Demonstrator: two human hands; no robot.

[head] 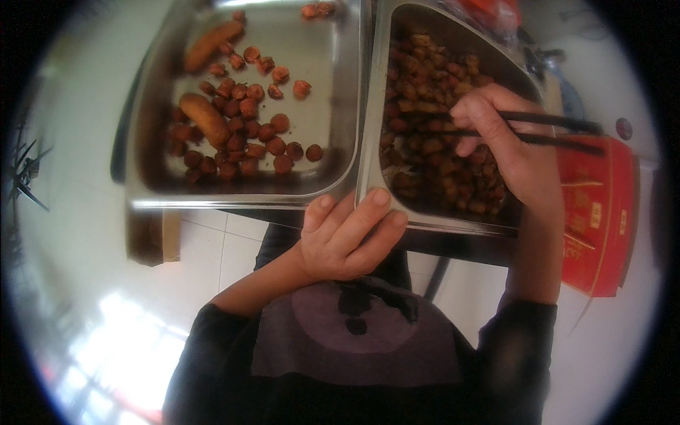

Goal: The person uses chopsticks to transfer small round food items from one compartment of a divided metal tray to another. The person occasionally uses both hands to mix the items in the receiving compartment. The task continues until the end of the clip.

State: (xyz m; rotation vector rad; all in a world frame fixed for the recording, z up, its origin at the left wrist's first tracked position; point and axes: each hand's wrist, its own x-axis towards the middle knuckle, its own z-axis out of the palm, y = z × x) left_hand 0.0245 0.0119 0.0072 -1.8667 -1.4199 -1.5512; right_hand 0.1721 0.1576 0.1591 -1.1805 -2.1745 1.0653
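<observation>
Two metal trays lie side by side before me. Over the right tray point(372, 159), my right hand point(499, 133) holds a pair of dark chopsticks point(552, 119), their tips low over a heap of small brown food pieces point(435, 106). At the near rims where the trays meet rests my left hand point(353, 234), fingers on the right tray's corner and no object seen in it. The left tray point(239, 201) contains many reddish-brown round slices point(249, 127) and two sausage-like pieces point(204, 119), one near the far left. What exactly the foods are cannot be told.
A red cardboard box point(600, 212) with gold writing stands right of my right forearm. Red and clear plastic point(489, 18) lies beyond the right tray. A brown cardboard box point(154, 236) is on the tiled floor at lower left. A small round red item point(624, 128) sits far right.
</observation>
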